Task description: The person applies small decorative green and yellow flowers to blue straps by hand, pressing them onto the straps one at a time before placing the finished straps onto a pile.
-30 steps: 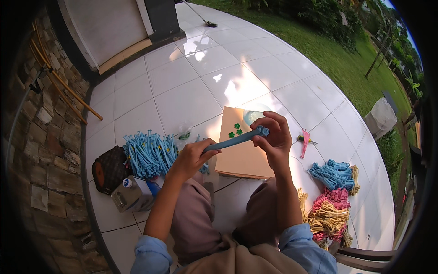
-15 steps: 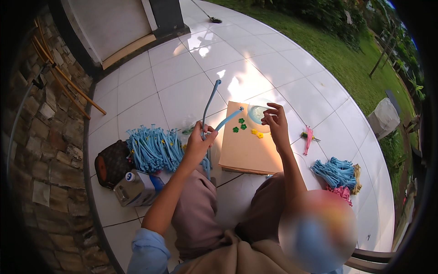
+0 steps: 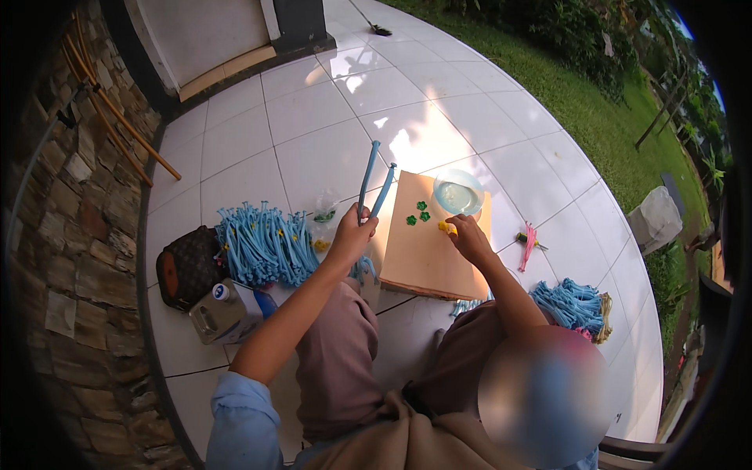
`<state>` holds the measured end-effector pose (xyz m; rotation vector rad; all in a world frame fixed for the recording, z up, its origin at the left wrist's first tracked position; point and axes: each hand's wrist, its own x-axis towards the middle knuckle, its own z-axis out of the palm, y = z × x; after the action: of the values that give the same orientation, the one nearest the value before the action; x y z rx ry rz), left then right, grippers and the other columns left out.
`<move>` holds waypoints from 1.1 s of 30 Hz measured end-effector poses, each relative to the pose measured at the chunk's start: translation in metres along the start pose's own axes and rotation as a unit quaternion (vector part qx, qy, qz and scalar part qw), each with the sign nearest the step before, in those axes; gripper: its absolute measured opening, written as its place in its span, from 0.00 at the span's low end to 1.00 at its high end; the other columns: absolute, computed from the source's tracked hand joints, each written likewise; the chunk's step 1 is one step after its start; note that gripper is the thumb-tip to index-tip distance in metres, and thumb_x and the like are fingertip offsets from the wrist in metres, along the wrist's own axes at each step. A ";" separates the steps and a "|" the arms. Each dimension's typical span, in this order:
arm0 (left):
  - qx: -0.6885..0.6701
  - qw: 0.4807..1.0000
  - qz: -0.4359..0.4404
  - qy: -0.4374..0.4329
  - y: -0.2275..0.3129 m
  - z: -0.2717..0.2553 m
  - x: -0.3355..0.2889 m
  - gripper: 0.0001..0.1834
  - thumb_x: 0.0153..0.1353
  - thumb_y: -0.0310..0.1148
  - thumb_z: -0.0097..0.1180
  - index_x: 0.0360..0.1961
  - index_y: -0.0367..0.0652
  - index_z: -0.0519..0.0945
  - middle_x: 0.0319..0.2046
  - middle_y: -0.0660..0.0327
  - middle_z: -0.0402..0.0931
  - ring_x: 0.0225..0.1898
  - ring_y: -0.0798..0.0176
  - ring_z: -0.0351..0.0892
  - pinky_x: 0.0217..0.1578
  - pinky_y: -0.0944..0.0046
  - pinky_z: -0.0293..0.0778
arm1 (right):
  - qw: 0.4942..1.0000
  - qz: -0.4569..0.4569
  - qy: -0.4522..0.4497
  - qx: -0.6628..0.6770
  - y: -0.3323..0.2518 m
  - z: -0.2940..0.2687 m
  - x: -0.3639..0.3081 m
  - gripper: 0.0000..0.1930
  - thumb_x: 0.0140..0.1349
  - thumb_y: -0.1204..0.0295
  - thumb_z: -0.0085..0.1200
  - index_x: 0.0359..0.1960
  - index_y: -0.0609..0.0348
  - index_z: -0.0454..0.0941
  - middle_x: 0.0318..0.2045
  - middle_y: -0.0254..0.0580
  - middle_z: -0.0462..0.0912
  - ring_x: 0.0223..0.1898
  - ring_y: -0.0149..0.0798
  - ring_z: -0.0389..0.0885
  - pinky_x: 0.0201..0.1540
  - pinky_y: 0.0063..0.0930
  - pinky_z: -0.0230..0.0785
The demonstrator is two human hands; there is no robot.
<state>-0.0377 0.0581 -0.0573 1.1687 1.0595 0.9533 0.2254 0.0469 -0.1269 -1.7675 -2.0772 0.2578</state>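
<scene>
While the hands (image 3: 352,239) touch tubes (image 3: 381,196) and beads (image 3: 445,227), a cap (image 3: 221,292) bears blue marking.

Bright daylight, glaring tiles (image 3: 433,141), dark curved rim, blurred lower-right patch

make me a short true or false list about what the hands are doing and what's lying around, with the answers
1. The left hand holds blue tubes pointing up. True.
2. A clear round bowl sits toward the far end of the tan board. True.
3. The right hand is inside that bowl. False: its fingertips are at the yellow pieces, nearer than the bowl.
4. Three green flower-shaped pieces lie on the board. True.
5. The dark bag stands on the grass. False: it is on the white tiles, at the person's left.
</scene>
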 end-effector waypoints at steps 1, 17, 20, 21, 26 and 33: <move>-0.001 1.000 0.000 0.001 -0.002 -0.003 0.002 0.11 0.56 0.24 0.48 0.27 0.48 0.59 0.19 0.68 0.61 0.21 0.76 0.62 0.20 0.76 0.57 | 0.999 -0.033 0.000 -0.015 0.001 0.003 -0.001 0.12 0.51 0.77 0.51 0.39 0.62 0.73 0.40 0.44 0.75 0.44 0.45 0.71 0.42 0.36 0.71; 0.040 0.999 0.002 -0.009 -0.012 0.005 0.011 0.14 0.53 0.31 0.54 0.24 0.47 0.59 0.16 0.67 0.63 0.19 0.74 0.62 0.21 0.72 0.59 | 0.995 -0.077 0.056 0.021 -0.018 -0.001 0.011 0.10 0.45 0.80 0.53 0.30 0.61 0.69 0.31 0.45 0.72 0.39 0.47 0.71 0.40 0.37 0.68; 0.010 1.000 0.027 0.004 -0.005 0.005 0.006 0.15 0.54 0.32 0.55 0.23 0.48 0.58 0.16 0.68 0.63 0.19 0.75 0.61 0.21 0.73 0.59 | 0.979 -0.100 0.095 0.149 -0.067 -0.034 0.016 0.13 0.44 0.80 0.55 0.34 0.61 0.69 0.32 0.45 0.73 0.36 0.45 0.73 0.39 0.34 0.69; -0.015 0.999 0.021 -0.019 0.001 0.006 0.002 0.16 0.54 0.32 0.55 0.23 0.49 0.57 0.18 0.68 0.62 0.21 0.76 0.61 0.23 0.74 0.59 | 0.973 -0.101 0.103 0.179 -0.085 -0.046 0.010 0.15 0.44 0.81 0.56 0.36 0.61 0.69 0.33 0.44 0.73 0.35 0.45 0.74 0.38 0.33 0.70; -0.079 0.995 0.026 -0.058 0.002 0.007 0.001 0.19 0.54 0.31 0.57 0.22 0.52 0.55 0.20 0.69 0.62 0.22 0.77 0.60 0.23 0.76 0.58 | 0.958 -0.135 0.152 0.200 -0.127 -0.060 -0.010 0.16 0.46 0.81 0.56 0.38 0.60 0.70 0.32 0.43 0.73 0.34 0.43 0.75 0.37 0.31 0.70; -0.017 0.998 0.038 -0.044 0.014 0.015 -0.007 0.22 0.51 0.32 0.61 0.22 0.52 0.55 0.19 0.69 0.63 0.19 0.78 0.58 0.21 0.77 0.56 | 0.960 -0.158 0.149 0.178 -0.129 -0.060 -0.012 0.16 0.46 0.81 0.55 0.39 0.60 0.69 0.32 0.42 0.73 0.37 0.43 0.73 0.38 0.32 0.68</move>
<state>-0.0248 0.0502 -0.0415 1.2188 0.9312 0.9670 0.1358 0.0042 -0.0246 -1.1670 -1.9132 0.2373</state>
